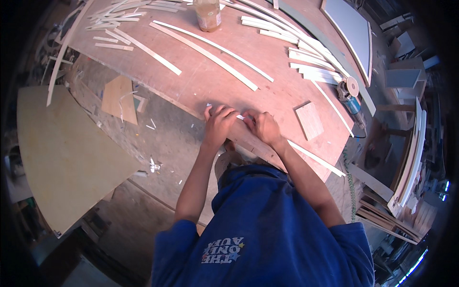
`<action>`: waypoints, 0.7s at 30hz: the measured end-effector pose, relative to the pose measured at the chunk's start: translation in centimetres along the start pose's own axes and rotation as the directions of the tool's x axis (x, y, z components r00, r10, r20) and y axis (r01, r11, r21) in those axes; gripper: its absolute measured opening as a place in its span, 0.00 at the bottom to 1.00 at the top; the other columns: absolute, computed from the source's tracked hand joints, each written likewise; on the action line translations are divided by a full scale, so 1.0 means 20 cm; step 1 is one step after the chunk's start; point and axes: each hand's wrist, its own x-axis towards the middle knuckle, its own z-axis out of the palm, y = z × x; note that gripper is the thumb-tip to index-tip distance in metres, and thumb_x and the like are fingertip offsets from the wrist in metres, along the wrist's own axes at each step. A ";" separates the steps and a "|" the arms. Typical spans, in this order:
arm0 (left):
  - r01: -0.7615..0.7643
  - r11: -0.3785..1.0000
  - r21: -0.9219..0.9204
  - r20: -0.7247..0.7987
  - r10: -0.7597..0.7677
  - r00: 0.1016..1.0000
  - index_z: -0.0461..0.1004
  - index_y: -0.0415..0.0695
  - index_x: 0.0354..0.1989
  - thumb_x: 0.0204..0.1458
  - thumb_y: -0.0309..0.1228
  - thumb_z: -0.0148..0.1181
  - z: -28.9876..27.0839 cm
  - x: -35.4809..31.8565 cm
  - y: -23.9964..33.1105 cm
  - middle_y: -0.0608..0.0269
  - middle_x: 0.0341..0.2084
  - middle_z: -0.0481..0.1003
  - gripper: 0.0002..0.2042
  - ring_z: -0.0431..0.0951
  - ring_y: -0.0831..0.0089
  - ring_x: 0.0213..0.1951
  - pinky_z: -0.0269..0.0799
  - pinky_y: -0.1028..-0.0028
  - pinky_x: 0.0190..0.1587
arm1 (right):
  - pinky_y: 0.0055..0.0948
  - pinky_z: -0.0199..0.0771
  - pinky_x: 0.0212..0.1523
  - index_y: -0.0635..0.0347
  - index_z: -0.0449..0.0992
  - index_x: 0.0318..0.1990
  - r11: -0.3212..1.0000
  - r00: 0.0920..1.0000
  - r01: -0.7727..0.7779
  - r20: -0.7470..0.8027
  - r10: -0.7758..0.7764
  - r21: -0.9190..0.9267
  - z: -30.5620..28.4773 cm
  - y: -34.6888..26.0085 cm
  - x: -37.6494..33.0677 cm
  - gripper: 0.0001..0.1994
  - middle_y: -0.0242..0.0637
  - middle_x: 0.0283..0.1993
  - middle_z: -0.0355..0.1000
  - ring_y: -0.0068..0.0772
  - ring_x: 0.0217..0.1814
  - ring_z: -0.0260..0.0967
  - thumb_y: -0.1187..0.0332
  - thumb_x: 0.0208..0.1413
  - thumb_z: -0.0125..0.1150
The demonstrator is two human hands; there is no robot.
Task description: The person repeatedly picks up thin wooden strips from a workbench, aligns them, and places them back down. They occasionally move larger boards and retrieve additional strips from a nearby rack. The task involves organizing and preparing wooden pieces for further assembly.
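At table (282,103) edge | left hand (221,122), right hand (264,126) apart, grip unclear | white piece (240,116) between | strips (321,75), jar (207,16), grinder (353,102)

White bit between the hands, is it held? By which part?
The right hand seems to pinch the white bit, but fingers hide which part.

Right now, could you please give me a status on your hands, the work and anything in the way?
Left hand and right hand at table edge; grip unclear. White piece showing between them. Square wooden board, grinder off right, touching neither hand.
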 end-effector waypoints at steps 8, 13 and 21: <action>-0.149 0.986 -0.074 0.079 0.154 0.985 0.85 0.47 0.42 0.58 0.30 0.65 0.01 0.05 -0.11 0.64 0.41 0.83 0.07 0.83 0.64 0.45 0.64 0.53 0.64 | 0.54 0.81 0.38 0.51 0.81 0.51 0.976 0.996 -0.067 0.036 0.076 -0.209 -0.03 -0.04 -0.11 0.13 0.52 0.34 0.81 0.61 0.37 0.80 0.60 0.63 0.65; -0.148 0.980 -0.136 0.094 0.161 0.983 0.84 0.45 0.43 0.57 0.28 0.66 -0.01 0.08 -0.09 0.62 0.40 0.83 0.07 0.82 0.62 0.45 0.67 0.54 0.63 | 0.52 0.82 0.39 0.50 0.82 0.50 0.970 0.996 -0.067 -0.075 0.051 -0.234 -0.02 -0.01 -0.16 0.12 0.42 0.40 0.80 0.56 0.39 0.80 0.61 0.61 0.66; -0.157 0.967 -0.201 0.100 0.179 0.979 0.83 0.42 0.43 0.56 0.25 0.66 -0.02 0.10 -0.10 0.60 0.40 0.83 0.08 0.82 0.59 0.44 0.69 0.54 0.60 | 0.49 0.83 0.41 0.50 0.85 0.44 0.978 0.976 -0.075 -0.217 0.031 -0.196 0.04 0.00 -0.16 0.08 0.36 0.41 0.80 0.50 0.43 0.80 0.66 0.57 0.69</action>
